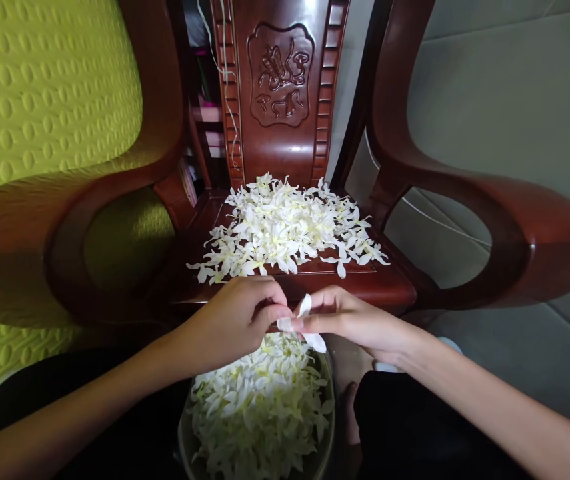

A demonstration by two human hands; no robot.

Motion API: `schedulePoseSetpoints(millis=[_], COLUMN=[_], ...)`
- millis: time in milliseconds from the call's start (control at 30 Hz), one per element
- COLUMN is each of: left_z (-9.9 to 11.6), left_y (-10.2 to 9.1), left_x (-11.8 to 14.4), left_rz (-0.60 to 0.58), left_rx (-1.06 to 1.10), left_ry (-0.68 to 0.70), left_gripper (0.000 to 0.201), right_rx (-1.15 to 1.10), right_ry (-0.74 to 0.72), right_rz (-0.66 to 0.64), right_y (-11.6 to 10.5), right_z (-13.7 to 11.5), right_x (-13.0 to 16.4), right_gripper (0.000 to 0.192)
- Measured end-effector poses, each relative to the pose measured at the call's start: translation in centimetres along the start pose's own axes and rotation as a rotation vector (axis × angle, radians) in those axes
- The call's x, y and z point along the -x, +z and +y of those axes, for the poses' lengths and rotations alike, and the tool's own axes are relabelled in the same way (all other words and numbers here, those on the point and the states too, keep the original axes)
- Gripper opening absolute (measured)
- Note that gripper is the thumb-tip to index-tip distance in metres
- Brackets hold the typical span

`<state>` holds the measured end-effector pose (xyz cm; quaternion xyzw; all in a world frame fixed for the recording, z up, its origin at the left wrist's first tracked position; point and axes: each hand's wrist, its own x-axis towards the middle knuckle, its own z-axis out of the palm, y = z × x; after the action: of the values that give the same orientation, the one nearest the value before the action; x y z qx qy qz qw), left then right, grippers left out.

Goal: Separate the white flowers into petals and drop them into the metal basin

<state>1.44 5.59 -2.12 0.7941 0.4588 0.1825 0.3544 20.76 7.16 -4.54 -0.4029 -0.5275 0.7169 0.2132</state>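
Note:
My left hand (235, 320) and my right hand (349, 320) meet over a bowl (329, 427) in my lap, both pinching one white flower (305, 325) between their fingertips. One petal sticks up, another hangs down by my right fingers. The bowl is heaped with white petals and flowers (259, 407). Just beyond my hands, a pile of white flowers with pale yellow centres (285, 230) lies spread on the seat of a dark red wooden chair (389, 283).
The chair has a carved backrest (279, 73) and thick curved armrests on the left (39, 233) and right (529, 227). A yellow-green textured cushion (39, 87) fills the left side. Grey tiled floor (515, 87) lies to the right.

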Motion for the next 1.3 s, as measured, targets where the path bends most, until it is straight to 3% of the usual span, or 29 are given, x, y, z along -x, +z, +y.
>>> schedulePoseSetpoints(millis=[167, 300, 367, 467, 533, 767, 900, 1067, 1200, 1300], left_z=[-0.6, -0.7, -0.6, -0.5, -0.4, -0.3, 0.0, -0.1, -0.3, -0.4], left_y=[-0.2, -0.5, -0.6, -0.5, -0.5, -0.4, -0.3, -0.9, -1.3, -1.2], left_x=[-0.3, -0.3, -0.2, 0.0, 0.1, 0.1, 0.3, 0.7, 0.9, 1.0], left_rz=[0.225, 0.295, 0.303, 0.299, 0.271, 0.354, 0.201, 0.242, 0.169, 0.179], left_rx=[-0.177, -0.19, -0.195, -0.181, -0.137, -0.233, -0.098, -0.547, -0.511, -0.563], left_ry=[0.024, -0.021, -0.042, -0.061, -0.059, -0.008, 0.002, 0.077, 0.093, 0.087], left_gripper=[0.018, 0.019, 0.021, 0.022, 0.022, 0.021, 0.025, 0.023, 0.023, 0.025], right_rx=[-0.05, -0.028, 0.05, 0.301, 0.424, 0.307, 0.388, 0.653, 0.636, 0.602], right_ry=[-0.007, -0.145, -0.246, -0.383, -0.419, -0.316, -0.377, -0.44, -0.443, -0.418], right_rz=[0.157, 0.052, 0.031, 0.133, 0.196, 0.166, 0.2, 0.229, 0.215, 0.193], right_y=[-0.5, -0.5, -0.4, -0.3, -0.3, -0.4, 0.3, 1.2, 1.1, 0.9], right_z=[0.1, 0.0, 0.0, 0.0, 0.0, 0.1, -0.1, -0.4, -0.5, -0.7], right_x=[0.0, 0.2, 0.2, 0.0, -0.1, -0.1, 0.5, 0.8, 0.4, 0.3], right_gripper=[0.04, 0.044, 0.039, 0.017, 0.014, 0.02, 0.016, 0.014, 0.016, 0.019])
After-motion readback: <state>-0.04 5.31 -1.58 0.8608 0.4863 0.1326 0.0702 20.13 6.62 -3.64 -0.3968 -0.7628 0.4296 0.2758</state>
